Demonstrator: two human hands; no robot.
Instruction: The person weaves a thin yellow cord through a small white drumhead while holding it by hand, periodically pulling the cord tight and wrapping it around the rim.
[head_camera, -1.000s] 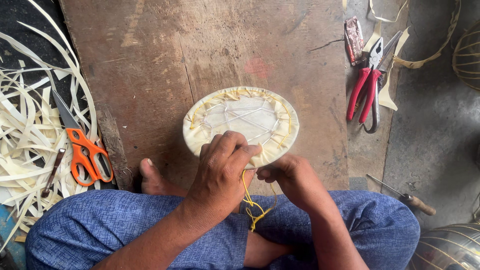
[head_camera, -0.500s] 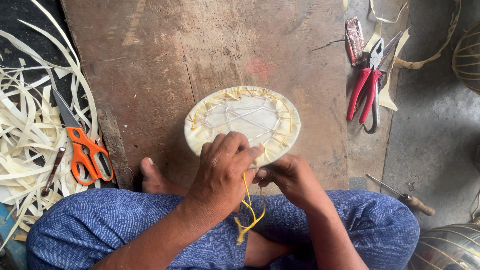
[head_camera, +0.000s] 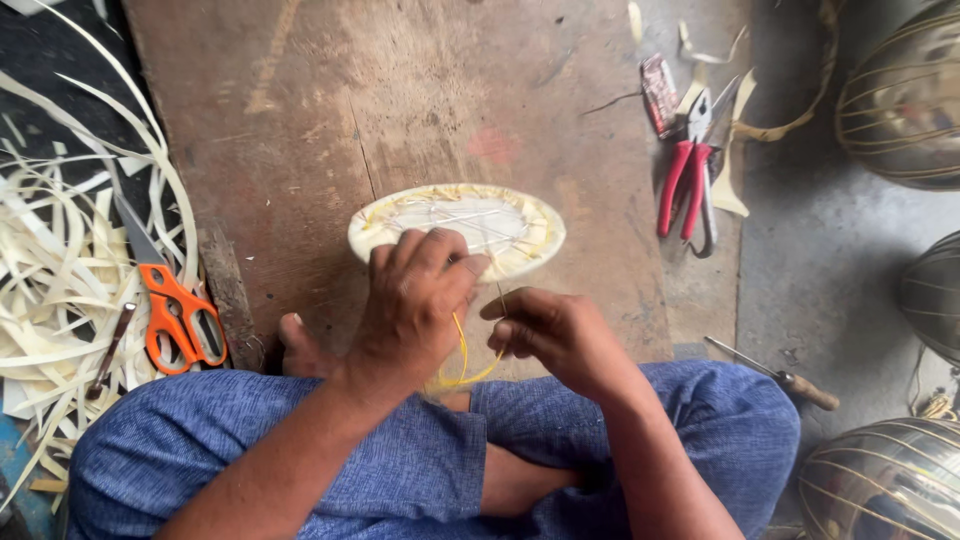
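**Bamboo disc and yellow cord: where the lashing could slip**

Bamboo offcuts (head_camera: 60, 260) lie heaped at the far left, with orange-handled scissors (head_camera: 170, 300) on top of them. Next comes the left hand (head_camera: 415, 300), its fingers curled and pressed down over the near rim of the round woven disc (head_camera: 455, 225), which rests tilted on the worn wooden board (head_camera: 300, 120). A yellow cord (head_camera: 462, 360) loops beneath that hand. The right hand (head_camera: 550, 330) sits just beside it, fingertips pinched together, seemingly on the cord, though the strand there is too fine to confirm. If the left hand's pressure eases, the disc could tip and the lashing slacken; a hard pull might split the thin rim. Red-handled pliers (head_camera: 685, 185) lie well apart to the right.
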